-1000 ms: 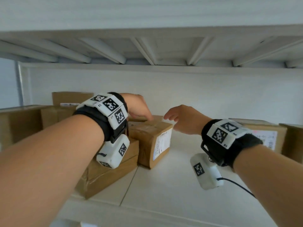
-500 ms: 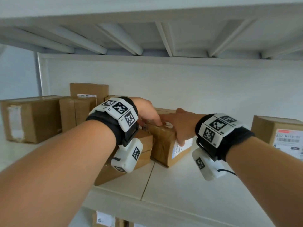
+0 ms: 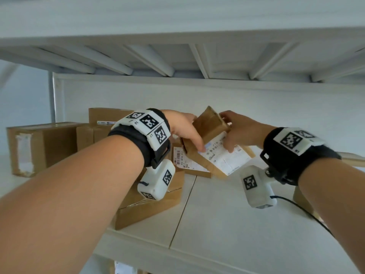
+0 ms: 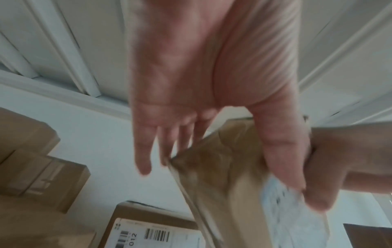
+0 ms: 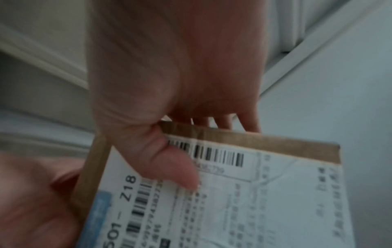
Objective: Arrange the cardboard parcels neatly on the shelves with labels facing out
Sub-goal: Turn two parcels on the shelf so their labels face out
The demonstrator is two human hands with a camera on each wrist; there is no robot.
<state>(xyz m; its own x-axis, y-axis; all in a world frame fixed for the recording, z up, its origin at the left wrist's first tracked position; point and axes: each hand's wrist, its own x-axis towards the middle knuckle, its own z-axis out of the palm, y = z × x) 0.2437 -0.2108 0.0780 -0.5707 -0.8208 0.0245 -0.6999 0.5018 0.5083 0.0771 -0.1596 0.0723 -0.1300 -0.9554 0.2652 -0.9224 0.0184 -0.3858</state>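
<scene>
Both hands hold one small cardboard parcel (image 3: 209, 125) tilted up off the white shelf (image 3: 217, 224), its white label (image 3: 227, 159) turned toward me. My left hand (image 3: 189, 131) pinches its left side, thumb (image 4: 282, 159) on the label and fingers behind. My right hand (image 3: 232, 131) grips the right side, with its thumb (image 5: 169, 164) on the barcode label (image 5: 254, 193) and its fingers over the top edge. Below lies a second parcel (image 3: 183, 161) whose label faces up.
A flat parcel (image 3: 154, 206) lies under my left wrist. Three more boxes stand at the back left, the largest (image 3: 39, 147) nearest. Another box (image 3: 302, 198) shows behind my right forearm. The ribbed underside of the upper shelf (image 3: 177, 56) hangs close overhead.
My right hand reached the parcel and took hold of it beside the left hand. Together they tipped it up from the shelf, so its label now faces me.
</scene>
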